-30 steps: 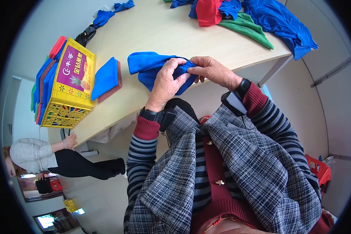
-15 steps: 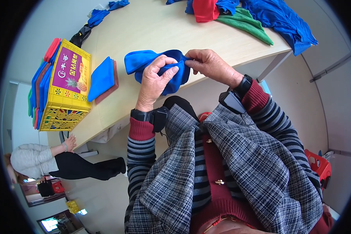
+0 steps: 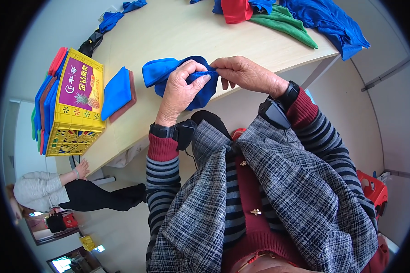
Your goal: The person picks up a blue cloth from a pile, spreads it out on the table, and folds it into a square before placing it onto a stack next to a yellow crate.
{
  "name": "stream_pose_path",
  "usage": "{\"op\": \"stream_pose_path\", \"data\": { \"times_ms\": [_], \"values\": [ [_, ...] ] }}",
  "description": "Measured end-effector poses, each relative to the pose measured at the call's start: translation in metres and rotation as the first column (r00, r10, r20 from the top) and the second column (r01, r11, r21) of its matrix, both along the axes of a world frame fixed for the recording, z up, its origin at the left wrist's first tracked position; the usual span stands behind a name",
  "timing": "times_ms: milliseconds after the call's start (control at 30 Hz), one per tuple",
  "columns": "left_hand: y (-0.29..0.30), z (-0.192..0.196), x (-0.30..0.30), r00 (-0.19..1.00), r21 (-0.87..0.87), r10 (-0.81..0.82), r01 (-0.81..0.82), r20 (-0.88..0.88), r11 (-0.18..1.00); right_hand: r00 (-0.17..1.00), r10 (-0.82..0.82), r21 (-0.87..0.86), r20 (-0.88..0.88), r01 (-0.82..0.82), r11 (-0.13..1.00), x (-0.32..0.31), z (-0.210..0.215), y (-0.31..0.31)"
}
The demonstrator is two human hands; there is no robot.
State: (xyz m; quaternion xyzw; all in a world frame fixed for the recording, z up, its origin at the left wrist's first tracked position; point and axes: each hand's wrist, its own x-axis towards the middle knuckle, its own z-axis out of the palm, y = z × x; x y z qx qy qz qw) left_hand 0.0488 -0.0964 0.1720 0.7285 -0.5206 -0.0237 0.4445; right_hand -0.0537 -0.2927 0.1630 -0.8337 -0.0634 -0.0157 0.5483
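Note:
A blue cloth (image 3: 161, 72) hangs in loose folds between my hands, over the near edge of the table. My left hand (image 3: 182, 88) pinches its hem between thumb and fingers. At the other end of that stretched stretch of hem, my right hand (image 3: 243, 75) grips the edge with thumb and forefinger, its other fingers curled below. To the left of my hands, a folded blue cloth (image 3: 116, 93) lies on top of a folded brown cloth (image 3: 128, 102).
A yellow plastic crate (image 3: 77, 119) full of folded cloths stands at the table's left end. Loose blue cloths (image 3: 325, 25), a red cloth (image 3: 237, 11) and a green cloth (image 3: 284, 31) lie at the far right of the table (image 3: 177, 32). Another person (image 3: 45, 189) stands beyond the left end.
My right hand has shifted slightly left, and a stretch of hem now shows taut between both pinches. The view has moved a little; the cloth remains held in both hands.

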Motion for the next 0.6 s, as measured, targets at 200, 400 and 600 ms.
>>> {"op": "stream_pose_path", "data": {
  "times_ms": [200,400,600],
  "values": [
    [0.000,-0.004,0.003,1.000,-0.009,0.015,-0.015,-0.011,1.000,0.999,0.021,0.013,0.043,-0.021,1.000,0.002,-0.001,0.002],
    [0.000,-0.008,0.006,0.999,0.011,0.047,-0.047,0.019,0.999,0.982,-0.040,-0.085,0.184,0.056,0.995,0.006,-0.009,0.009],
    [0.062,-0.025,0.071,0.768,-0.109,0.456,-0.459,0.451,0.882,0.981,-0.108,-0.059,0.163,0.119,0.991,0.007,-0.005,0.007]
  ]
}}
